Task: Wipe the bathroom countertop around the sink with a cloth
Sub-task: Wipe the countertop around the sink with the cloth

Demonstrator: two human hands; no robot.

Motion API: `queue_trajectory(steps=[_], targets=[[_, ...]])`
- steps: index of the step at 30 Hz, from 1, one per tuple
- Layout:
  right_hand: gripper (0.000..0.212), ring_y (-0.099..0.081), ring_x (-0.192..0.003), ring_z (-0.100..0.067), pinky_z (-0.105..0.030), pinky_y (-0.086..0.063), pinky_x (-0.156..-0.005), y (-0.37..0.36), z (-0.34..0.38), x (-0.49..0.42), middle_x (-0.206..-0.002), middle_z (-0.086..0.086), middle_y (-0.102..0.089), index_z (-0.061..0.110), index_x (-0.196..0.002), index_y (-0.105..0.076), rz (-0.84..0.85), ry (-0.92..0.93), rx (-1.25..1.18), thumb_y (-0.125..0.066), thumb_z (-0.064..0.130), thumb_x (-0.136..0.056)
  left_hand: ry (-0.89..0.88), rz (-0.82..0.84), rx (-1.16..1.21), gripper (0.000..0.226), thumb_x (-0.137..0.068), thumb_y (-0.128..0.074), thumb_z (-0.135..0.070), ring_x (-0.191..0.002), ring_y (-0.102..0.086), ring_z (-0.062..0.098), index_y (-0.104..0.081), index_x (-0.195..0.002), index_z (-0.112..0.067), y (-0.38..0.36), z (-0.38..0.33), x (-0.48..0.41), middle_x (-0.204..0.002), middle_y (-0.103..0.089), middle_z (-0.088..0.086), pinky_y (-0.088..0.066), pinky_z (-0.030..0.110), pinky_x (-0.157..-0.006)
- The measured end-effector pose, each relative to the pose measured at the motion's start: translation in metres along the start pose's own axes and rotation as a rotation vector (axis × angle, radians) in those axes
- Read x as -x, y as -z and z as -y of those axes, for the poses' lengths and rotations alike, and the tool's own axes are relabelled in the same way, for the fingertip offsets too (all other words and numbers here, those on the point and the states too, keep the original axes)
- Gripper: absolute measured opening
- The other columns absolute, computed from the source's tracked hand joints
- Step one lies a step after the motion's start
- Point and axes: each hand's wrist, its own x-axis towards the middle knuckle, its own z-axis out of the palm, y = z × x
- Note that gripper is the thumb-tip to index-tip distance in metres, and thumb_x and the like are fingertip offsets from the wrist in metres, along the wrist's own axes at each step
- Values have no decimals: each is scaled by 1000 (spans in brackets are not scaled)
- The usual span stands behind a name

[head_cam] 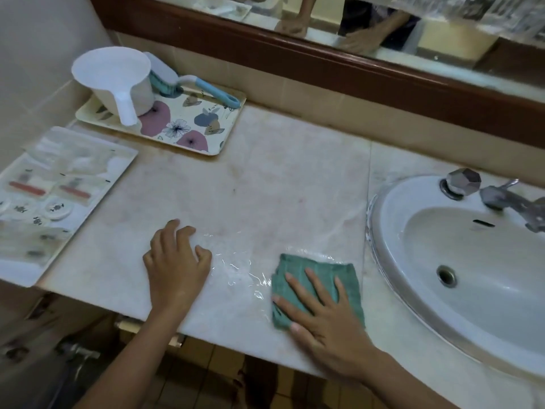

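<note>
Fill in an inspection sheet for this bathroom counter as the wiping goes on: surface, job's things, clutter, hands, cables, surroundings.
Surface: pale stone countertop, wet streaks between the hands, faint stains further back.
Job's things: green cloth flat on the counter near the front edge, left of the sink.
Clutter: floral tray holding a white scoop and blue brush; second tray of packets at far left.
Hands: right hand pressed flat on the cloth; left hand resting on bare counter.
Cables: nothing seen.
Surroundings: tap, wood-framed mirror, tiled floor.
</note>
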Motion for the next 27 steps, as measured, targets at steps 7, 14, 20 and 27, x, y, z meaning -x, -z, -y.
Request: queue_trajectory(steps=[7,14,20,27], targets=[[45,5,-148,-16,-53,6,-110,1,-26,-2,-159,21,2,62,-142,-6,-29,-68,16,-6,59,-97,9,-7,-20,37,-81,-61,-18,-127,-42,31,-61,-117,-13,0,-1,1,-138,-49,7,-41,51,-90],[51,18,-146,-25,-64,14,-109,4,44,-98,-160,11,14,54,-146,-1,-58,-147,-62,-17,56,-98,5,-25,-13,37,-81,-60,-18,-125,-42,31,-60,-117,-14,-2,-1,0,-137,-49,7,-41,52,-91],[50,16,-147,-20,-63,13,-109,16,5,-113,-160,16,8,58,-143,-5,-12,10,-3,-18,59,-95,20,-8,44,36,-87,-57,-21,-130,-38,29,-60,-123,-16,0,2,3,-142,-47,6,-38,50,-99],[51,15,-147,-18,-59,6,-114,8,-39,-53,-159,16,15,58,-144,-3,-160,-476,-103,-19,59,-95,40,-11,60,36,-84,-59,-22,-129,-39,28,-59,-120,-17,2,0,2,-139,-48,4,-38,47,-98]])
